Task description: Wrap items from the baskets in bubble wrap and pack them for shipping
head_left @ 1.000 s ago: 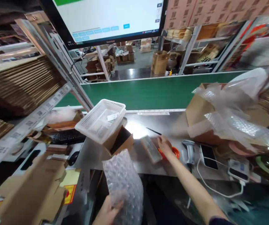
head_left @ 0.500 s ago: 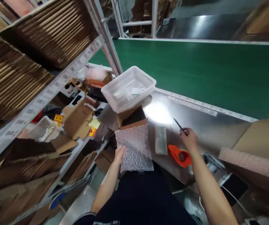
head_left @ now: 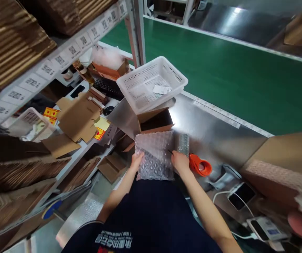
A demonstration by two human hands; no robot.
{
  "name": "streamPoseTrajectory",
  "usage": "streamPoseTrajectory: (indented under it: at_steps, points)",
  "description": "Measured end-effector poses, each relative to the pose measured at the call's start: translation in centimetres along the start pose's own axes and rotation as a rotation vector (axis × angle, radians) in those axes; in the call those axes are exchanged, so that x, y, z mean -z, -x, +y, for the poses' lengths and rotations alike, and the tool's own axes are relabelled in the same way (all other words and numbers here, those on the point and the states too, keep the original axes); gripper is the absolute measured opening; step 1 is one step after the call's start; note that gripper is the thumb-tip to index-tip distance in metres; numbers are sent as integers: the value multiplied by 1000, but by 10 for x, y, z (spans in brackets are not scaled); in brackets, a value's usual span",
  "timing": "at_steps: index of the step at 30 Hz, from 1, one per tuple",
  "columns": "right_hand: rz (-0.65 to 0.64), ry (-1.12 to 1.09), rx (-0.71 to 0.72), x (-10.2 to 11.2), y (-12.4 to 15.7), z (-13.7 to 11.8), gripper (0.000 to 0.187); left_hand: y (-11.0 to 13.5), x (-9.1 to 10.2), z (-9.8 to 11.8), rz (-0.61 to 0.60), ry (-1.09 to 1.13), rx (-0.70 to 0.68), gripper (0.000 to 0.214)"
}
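Observation:
My left hand point(head_left: 137, 161) grips the left edge of a clear bubble wrap pouch point(head_left: 155, 160), held flat in front of my body. At its right edge, my right hand point(head_left: 180, 162) is closed around a slim black knife point(head_left: 170, 152); only its tip shows, pointing left over the pouch's edge. Just beyond the pouch stands an open cardboard box point(head_left: 153, 121), dark inside. A narrow bubble-wrapped item point(head_left: 184, 142) lies on the metal table behind my right hand. To the right of that hand rests an orange tape dispenser point(head_left: 201, 166).
A white perforated basket point(head_left: 130, 88) holding a paper slip stands behind the box. Beyond runs a green conveyor belt point(head_left: 219, 70). Shelves of flattened cartons point(head_left: 11, 52) rise on the left. A phone point(head_left: 242, 196) and white cable lie at right, near a large carton point(head_left: 285, 151).
My right hand has moved left with the knife, from above the tape dispenser to the pouch's right edge. My left hand keeps its hold. The camera view has shifted.

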State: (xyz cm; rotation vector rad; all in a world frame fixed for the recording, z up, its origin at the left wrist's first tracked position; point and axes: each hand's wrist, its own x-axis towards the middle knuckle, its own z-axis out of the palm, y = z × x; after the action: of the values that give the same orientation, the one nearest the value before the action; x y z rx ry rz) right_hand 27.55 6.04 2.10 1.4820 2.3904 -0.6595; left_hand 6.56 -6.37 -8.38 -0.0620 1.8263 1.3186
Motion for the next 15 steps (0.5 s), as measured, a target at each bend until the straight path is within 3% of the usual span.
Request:
streamPoseTrajectory:
  at_steps: [4,7,10,12,15]
  points:
    - [-10,40,-63,3,6,9,37,-5,-1,-3,-41,4,28,18]
    - [75,21,-68,7,22,8,37,-8,-6,-6,-65,-8,29,12]
    - [148,-45,127,6,30,-17,35,-9,-13,-10,-108,-17,15,12]
    - [106,-38,244,2,26,-44,34,-11,-17,-12,-135,-23,2,14]
    - [41,14,291,-7,10,-80,35,-14,-21,-14,-157,-34,-12,22]
